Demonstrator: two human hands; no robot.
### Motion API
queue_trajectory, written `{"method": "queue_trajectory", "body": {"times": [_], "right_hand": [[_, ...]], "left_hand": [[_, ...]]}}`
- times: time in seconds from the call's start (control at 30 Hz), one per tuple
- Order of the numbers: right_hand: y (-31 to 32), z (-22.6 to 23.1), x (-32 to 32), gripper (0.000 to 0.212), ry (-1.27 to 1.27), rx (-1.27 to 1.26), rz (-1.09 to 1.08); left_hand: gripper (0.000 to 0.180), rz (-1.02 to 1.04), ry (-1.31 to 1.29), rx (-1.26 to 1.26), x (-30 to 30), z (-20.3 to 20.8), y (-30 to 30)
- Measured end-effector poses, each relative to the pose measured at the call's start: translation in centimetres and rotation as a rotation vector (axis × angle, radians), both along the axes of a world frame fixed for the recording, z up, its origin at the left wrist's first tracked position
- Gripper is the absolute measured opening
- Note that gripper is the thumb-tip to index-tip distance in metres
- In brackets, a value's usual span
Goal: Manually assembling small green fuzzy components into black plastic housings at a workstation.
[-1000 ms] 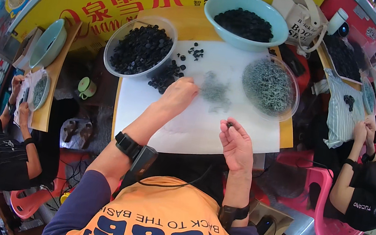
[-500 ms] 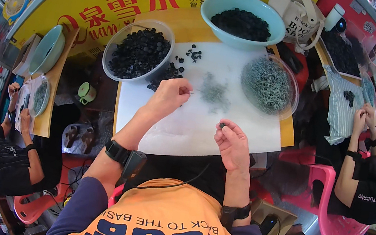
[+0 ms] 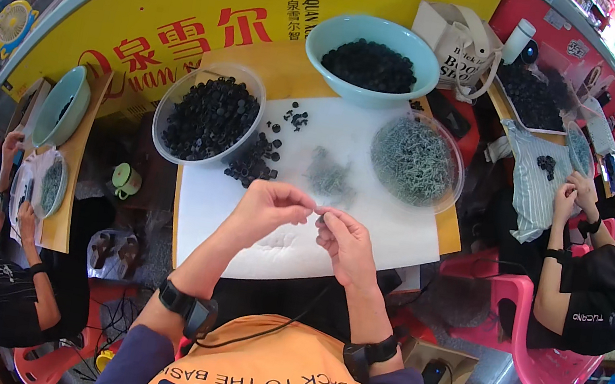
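Observation:
My left hand (image 3: 272,211) and my right hand (image 3: 346,245) meet fingertip to fingertip above the white sheet (image 3: 273,259). Both are closed in a pinch. The left one grips a thin metal piece, like a small screw; the right one has a small black knob, largely hidden now by the fingers. Beyond them lies a loose heap of thin grey-green metal pieces (image 3: 328,175). Small black knobs (image 3: 252,161) are scattered to its left, beside a clear tub of black knobs (image 3: 211,116). A clear tub of thin metal pieces (image 3: 415,161) stands on the right.
At the back stands a light-blue basin (image 3: 367,93) of black parts, with a cloth bag (image 3: 458,51) on its right. Co-workers sit at tables on both sides, one on a pink chair (image 3: 536,373). A green mug (image 3: 126,181) is left of my table.
My hands have come together from apart, the right moving up and left, the left slightly down and right. The whole view has shifted a little.

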State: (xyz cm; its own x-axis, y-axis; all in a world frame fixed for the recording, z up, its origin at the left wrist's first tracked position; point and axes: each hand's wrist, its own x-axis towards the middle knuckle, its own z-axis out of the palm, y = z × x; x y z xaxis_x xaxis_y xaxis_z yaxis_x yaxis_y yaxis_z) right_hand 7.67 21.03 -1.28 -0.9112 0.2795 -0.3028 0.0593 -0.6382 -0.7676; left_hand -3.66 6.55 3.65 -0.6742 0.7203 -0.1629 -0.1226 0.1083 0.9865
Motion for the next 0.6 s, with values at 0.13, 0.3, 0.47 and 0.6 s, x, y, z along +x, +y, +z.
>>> {"method": "queue_trajectory", "body": {"times": [0.13,0.3,0.47,0.6], "right_hand": [[-0.3,0.3,-0.1,0.022,0.085,-0.166,0.038],[-0.7,-0.4,0.1,0.015,0.091,0.221,0.055],[-1.3,0.6,0.6,0.012,0.118,0.867,-0.118],[-1.4,0.9,1.2,0.011,0.176,1.183,-0.235]], "left_hand": [[0.016,0.018,0.033,0.004,1.0,-0.2,-0.6],[0.016,0.040,-0.125,0.036,1.1,-0.6,-1.4],[0.017,0.078,-0.433,0.124,1.3,-2.8,-1.5],[0.017,0.032,-0.606,0.126,1.7,-3.2,-1.1]]}}
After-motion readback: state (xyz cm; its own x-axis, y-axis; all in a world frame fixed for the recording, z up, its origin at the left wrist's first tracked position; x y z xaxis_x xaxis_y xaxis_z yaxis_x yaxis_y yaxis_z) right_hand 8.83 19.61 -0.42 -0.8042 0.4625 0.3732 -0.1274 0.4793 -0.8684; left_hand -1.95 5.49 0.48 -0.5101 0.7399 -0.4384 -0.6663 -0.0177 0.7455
